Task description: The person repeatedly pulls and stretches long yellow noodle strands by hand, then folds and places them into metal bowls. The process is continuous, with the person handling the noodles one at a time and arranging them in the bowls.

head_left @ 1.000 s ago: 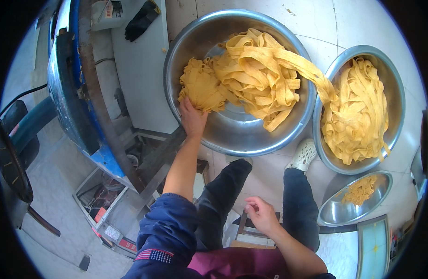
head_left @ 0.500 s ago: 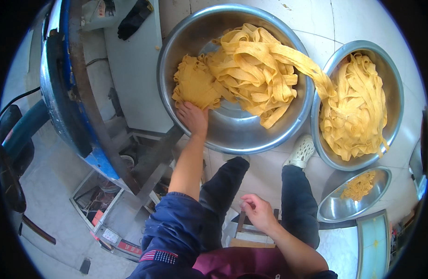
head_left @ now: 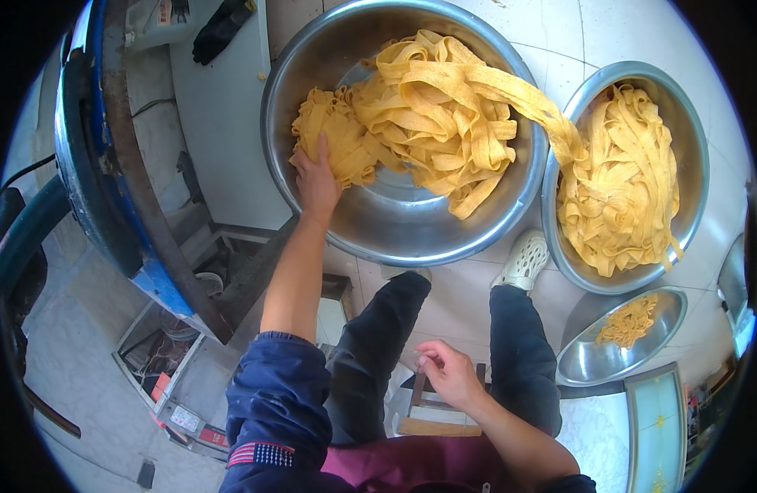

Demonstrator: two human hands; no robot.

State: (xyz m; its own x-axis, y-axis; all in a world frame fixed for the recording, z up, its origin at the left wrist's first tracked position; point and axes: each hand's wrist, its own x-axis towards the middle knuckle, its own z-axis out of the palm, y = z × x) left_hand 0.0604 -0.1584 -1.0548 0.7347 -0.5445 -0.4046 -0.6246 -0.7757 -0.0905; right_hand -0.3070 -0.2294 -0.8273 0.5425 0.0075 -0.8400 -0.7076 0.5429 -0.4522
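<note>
While the left hand [head_left: 316,185] is resting on the near edge of a flattened bunch [head_left: 337,123] of yellow strips, its fingers are spreading apart over the folds; whether they are clamping any of it, I cannot tell. The bunch is lying inside the large bowl [head_left: 403,228], against its left side, and is touching a loose heap [head_left: 432,107] of wide strips. The right hand [head_left: 451,374] is hanging over the stool [head_left: 436,427], well apart from the bowls, its fingers half curling; nothing sizeable is showing in it, though I cannot tell whether the fingertips are meeting.

As far as I am judging, the handling is sitting partway: one bunch is looking gathered and compact, while the heap beside it is lying loose. A band [head_left: 530,103] of strips is crossing the rims into the oval bowl [head_left: 692,177], where another pile [head_left: 621,181] is waiting, also loose. In the small bowl [head_left: 588,361], only scraps [head_left: 629,320] are lying.
</note>
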